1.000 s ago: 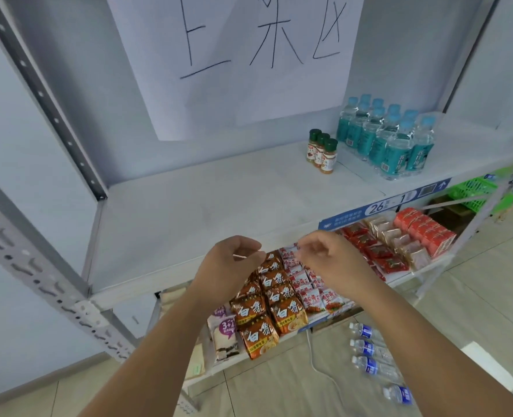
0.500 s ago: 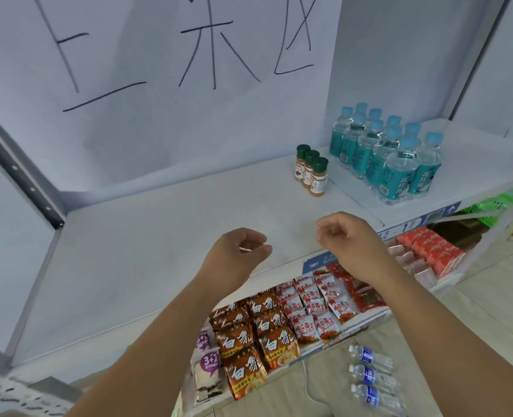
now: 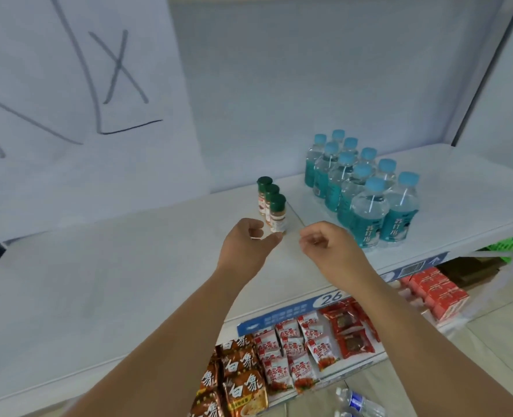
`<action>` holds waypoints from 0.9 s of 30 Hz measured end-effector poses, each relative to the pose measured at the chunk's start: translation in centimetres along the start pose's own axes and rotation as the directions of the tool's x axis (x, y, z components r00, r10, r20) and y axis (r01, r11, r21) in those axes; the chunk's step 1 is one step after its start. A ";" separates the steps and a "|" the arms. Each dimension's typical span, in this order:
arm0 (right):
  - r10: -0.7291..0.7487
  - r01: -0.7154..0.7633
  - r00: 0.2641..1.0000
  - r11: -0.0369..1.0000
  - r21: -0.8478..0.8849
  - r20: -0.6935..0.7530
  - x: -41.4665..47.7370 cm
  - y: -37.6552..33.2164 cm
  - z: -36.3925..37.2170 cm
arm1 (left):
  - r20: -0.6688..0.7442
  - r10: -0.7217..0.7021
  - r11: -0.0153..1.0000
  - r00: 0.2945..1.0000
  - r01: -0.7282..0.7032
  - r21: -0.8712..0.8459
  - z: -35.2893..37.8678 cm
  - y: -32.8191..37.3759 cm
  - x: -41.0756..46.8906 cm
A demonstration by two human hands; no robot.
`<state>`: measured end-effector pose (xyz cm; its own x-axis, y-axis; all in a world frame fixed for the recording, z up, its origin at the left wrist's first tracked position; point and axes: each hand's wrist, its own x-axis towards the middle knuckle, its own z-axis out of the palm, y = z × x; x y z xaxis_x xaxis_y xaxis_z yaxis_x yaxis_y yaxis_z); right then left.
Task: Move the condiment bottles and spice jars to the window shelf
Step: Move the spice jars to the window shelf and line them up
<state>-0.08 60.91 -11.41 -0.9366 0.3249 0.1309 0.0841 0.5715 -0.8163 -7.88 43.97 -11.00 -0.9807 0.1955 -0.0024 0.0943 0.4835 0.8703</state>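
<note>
A: Hands?
B: Both are over the shelf (image 3: 99, 281) near its front edge. Left hand (image 3: 247, 246): fingers curled, thumb out; I cannot tell if it pinches anything. Right hand (image 3: 327, 248): fingers curled in, nothing seen in them.
A: Spice jars (image 3: 271, 206)?
B: Three stand upright in a row just beyond the left thumb. Water bottles (image 3: 363, 191) are near, toward the right edge.

Spice jars (image 3: 272, 207), just beyond the left hand (image 3: 246, 249): clear glossy bodies, smooth dark green plastic caps. Water bottles (image 3: 366, 200), beyond the right hand (image 3: 330, 251): transparent glossy plastic, pale blue caps. Shelf (image 3: 129, 281) under both hands: smooth matt white; snack packets (image 3: 294, 353) below the wrists: shiny printed film; sheet (image 3: 53, 182) up-left: matt paper.
</note>
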 end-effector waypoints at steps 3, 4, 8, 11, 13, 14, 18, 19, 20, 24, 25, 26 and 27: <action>-0.001 0.001 1.000 1.000 0.003 0.020 1.1 1.1 -1.0 | -0.067 -0.008 1.000 0.998 0.008 0.004 2.2 0.9 1.7; -0.001 0.001 1.000 1.000 0.006 0.030 1.4 1.4 -1.2 | -0.089 -0.013 1.000 0.996 0.013 -0.008 2.8 1.1 2.3; -0.015 0.013 0.997 1.000 0.022 0.079 2.6 2.7 -1.0 | -0.145 -0.041 0.999 0.989 0.036 -0.035 4.7 1.9 4.2; -0.007 0.003 0.992 0.999 0.037 0.124 3.2 3.1 -0.7 | -0.169 -0.056 0.998 0.984 0.054 -0.022 5.5 2.5 5.1; -0.010 0.004 0.990 0.999 0.038 0.144 3.7 3.3 -0.6 | -0.183 -0.078 0.997 0.980 0.078 -0.006 5.8 2.7 5.4; -0.010 0.004 0.989 0.999 0.042 0.151 4.0 3.4 -0.4 | -0.187 -0.090 0.996 0.978 0.092 0.002 5.9 2.8 5.5; -0.015 0.006 0.987 0.998 0.056 0.159 5.1 3.4 0.1 | -0.199 -0.082 0.997 0.977 0.082 -0.005 6.0 2.5 5.7; -0.015 0.006 0.988 0.998 0.059 0.154 5.3 3.4 0.3 | -0.206 -0.073 0.997 0.976 0.073 -0.010 5.9 2.4 5.7; -0.018 0.010 0.989 0.998 0.058 0.149 5.6 3.4 0.5 | -0.214 -0.067 0.998 0.975 0.065 -0.015 5.7 2.1 5.7; -0.016 0.011 0.994 0.998 0.055 0.104 7.1 3.1 1.2 | -0.243 -0.069 0.998 0.968 0.064 -0.028 4.2 1.4 5.3; -0.008 0.003 0.996 0.998 0.056 0.084 7.6 3.0 1.4 | -0.251 -0.067 0.998 0.966 0.063 -0.025 3.6 1.2 5.1; 0.003 -0.007 0.998 0.998 0.054 0.064 8.2 2.8 1.7 | -0.259 -0.065 0.998 0.964 0.062 -0.022 2.9 1.0 4.9; 0.010 -0.013 0.999 0.999 0.052 0.046 8.8 2.6 2.0 | -0.265 -0.065 0.998 0.962 0.061 -0.023 2.3 0.9 4.7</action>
<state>-8.78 63.79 -13.53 -0.9504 0.2956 0.0966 0.0780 0.5271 -0.8462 -12.01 47.26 -11.33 -0.9950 -0.0697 0.0715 0.0299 0.4747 0.8796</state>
